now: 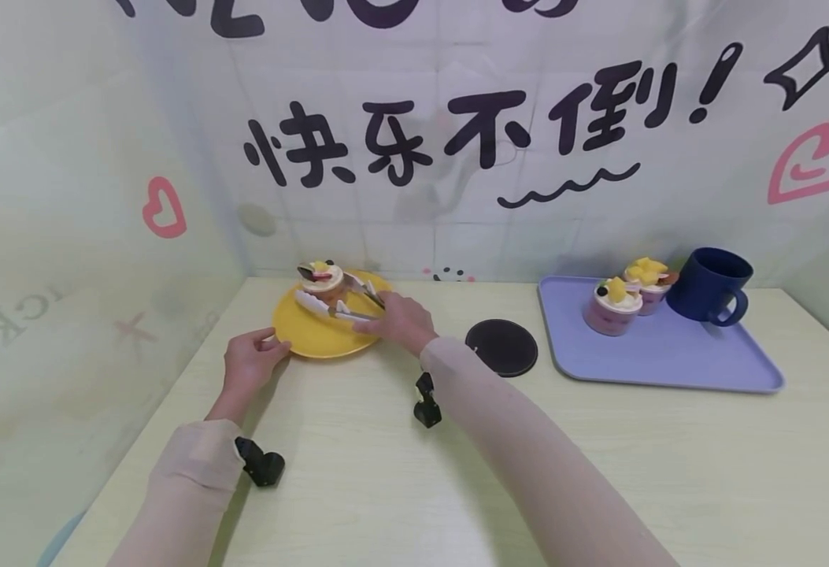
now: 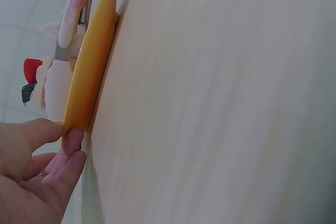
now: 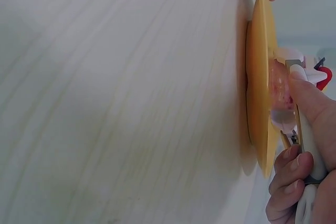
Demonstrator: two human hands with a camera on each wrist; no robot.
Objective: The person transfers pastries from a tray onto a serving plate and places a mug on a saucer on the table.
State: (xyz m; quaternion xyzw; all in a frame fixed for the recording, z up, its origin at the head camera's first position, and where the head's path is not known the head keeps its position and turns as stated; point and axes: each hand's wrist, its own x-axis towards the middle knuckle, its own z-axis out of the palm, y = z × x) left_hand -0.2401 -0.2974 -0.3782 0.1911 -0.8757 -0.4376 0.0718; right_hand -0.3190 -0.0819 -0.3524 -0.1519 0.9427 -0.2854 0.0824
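A yellow plate [image 1: 315, 340] lies at the table's back left, with a dessert cup [image 1: 323, 285] standing on it. The left hand [image 1: 253, 362] pinches the plate's near-left rim between thumb and fingers, as the left wrist view also shows. The right hand [image 1: 403, 321] grips metal tongs [image 1: 346, 313] with white tips, whose two arms lie spread at either side of the cup. In the right wrist view the tongs [image 3: 310, 148] are held low over the plate [image 3: 258, 82], next to the pink cup [image 3: 279, 85]. Whether the tips touch the cup, I cannot tell.
A black round coaster [image 1: 502, 347] lies right of the plate, close to the right sleeve. Farther right, a lilac tray [image 1: 662, 366] bears two more dessert cups [image 1: 614, 307] and a dark blue mug [image 1: 710, 285]. A printed cloth [image 1: 400, 236] hangs behind the table.
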